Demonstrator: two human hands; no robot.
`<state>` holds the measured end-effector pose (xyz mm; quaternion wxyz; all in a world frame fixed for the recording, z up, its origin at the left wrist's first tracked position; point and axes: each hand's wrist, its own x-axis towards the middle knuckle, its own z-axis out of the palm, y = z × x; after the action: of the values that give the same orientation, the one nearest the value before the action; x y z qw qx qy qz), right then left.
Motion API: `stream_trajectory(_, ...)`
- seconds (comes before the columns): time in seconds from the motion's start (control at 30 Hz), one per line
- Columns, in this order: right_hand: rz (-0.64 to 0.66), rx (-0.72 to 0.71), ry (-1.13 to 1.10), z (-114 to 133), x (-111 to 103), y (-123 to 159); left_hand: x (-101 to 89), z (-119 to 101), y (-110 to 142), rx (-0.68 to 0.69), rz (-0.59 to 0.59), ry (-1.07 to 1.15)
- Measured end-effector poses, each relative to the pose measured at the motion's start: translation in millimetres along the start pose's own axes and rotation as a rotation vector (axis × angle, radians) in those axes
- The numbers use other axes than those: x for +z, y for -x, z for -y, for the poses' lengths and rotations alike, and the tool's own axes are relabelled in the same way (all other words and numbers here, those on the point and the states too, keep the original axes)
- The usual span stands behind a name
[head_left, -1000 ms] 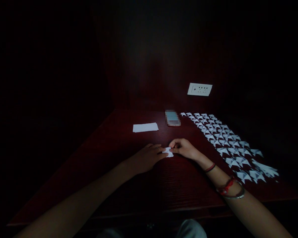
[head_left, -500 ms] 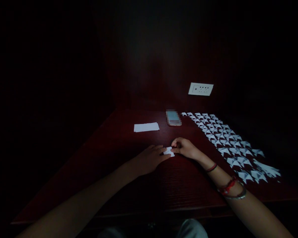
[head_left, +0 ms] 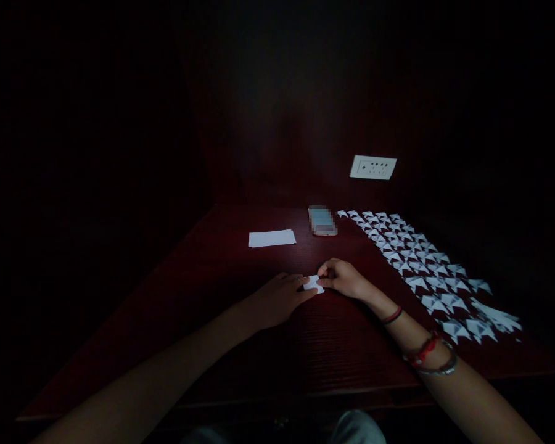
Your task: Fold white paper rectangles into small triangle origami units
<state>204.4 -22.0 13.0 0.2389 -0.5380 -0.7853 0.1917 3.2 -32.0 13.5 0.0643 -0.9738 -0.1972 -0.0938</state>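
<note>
A small folded piece of white paper (head_left: 312, 284) lies on the dark red table between my hands. My left hand (head_left: 282, 301) holds its left part, with the thumb along the near edge and the fingers at the far side. At the paper's right edge, my right hand (head_left: 345, 277) has its thumb on the paper and its fingers curled in a pinch. The fingertips partly cover the paper, so its exact folds are hard to make out.
A stack of white paper (head_left: 272, 238) lies farther back, left of a phone (head_left: 322, 221) with a blurred screen. Rows of folded white paper pieces (head_left: 416, 253) cover the table's right side, with several paper strips (head_left: 496, 316) near them. A socket panel (head_left: 373, 167) is on the wall.
Both hands stay on the folded paper in almost the same pose. The whole view has shifted very slightly.
</note>
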Motion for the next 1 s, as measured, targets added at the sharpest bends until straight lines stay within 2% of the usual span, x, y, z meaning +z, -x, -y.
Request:
stream_trajectory(0.27, 0.002, -0.021, -0.016, -2, 1, 0, 4.5, 2, 0, -0.013, -0.014, 0.009)
stream_trajectory(0.53, -0.052, -0.133, -0.007, 6, -2, 2, 2.5, 3, 2, -0.014, 0.006, 0.013)
stream_trajectory(0.7, 0.043, -0.23, -0.091, 9, -10, 6, 0.7, 9, 4, -0.027, 0.046, 0.025)
stream_trajectory(1.0, 0.032, -0.326, -0.136, 16, -14, 12, -7.4, 15, 4, -0.029, 0.103, 0.08)
